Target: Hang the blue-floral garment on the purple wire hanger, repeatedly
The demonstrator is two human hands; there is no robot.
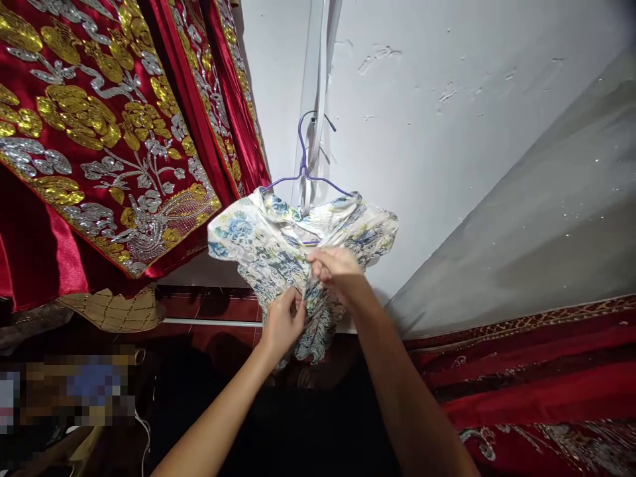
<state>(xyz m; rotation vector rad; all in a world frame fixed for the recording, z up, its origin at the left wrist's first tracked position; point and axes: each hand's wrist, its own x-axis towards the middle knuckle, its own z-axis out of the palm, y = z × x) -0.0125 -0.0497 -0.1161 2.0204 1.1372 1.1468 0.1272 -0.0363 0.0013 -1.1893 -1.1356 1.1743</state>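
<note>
A small white dress with a blue and yellow flower print hangs on a purple wire hanger against a white wall. My left hand pinches the dress's front, fingers closed on the fabric low down. Just above and to the right, my right hand is also closed on the fabric near the chest opening. The two hands sit close together at the garment's front seam. What exactly lies between the fingertips is too small to make out.
Red satin garments with gold and silver embroidery hang at the left. More red embroidered cloth and a grey sheer fabric fill the right. A white strip runs up the wall behind the hanger. A dark red floor lies below.
</note>
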